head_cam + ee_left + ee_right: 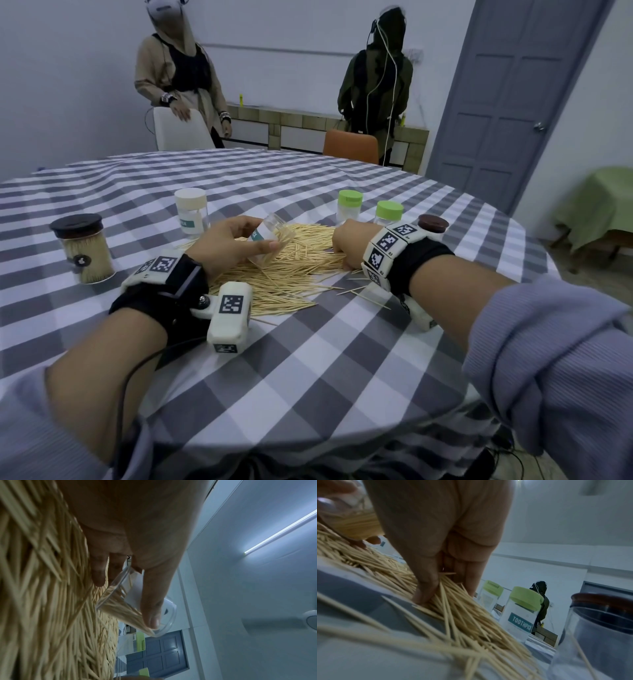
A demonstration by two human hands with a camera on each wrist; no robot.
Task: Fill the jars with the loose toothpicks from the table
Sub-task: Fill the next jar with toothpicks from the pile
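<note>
- Toothpicks, pale wooden, loose [294, 270]: heaped mid-table on the grey-and-white checked tablecloth [325, 359], between both hands, so either hand reaches them.
- Left hand [226, 245]: fingers and thumb curled round a small clear plastic jar with teal label [270, 240], tipped with its mouth low against the heap; likely so sticks slide in lengthwise. Some already lie inside [123, 609].
- Right hand [349, 245]: fingers narrow, pinched on a bundle at the heap's right edge [443, 586], aligned toward the jar mouth, presumably to feed it.
- Full dark-lidded clear jar [85, 250]: upright at far left, apart from the heap; appears done.
- Green-lidded jars [388, 212], white-lidded jar [191, 214], brown-lidded jar [433, 224]: upright behind the heap, still capped.
</note>
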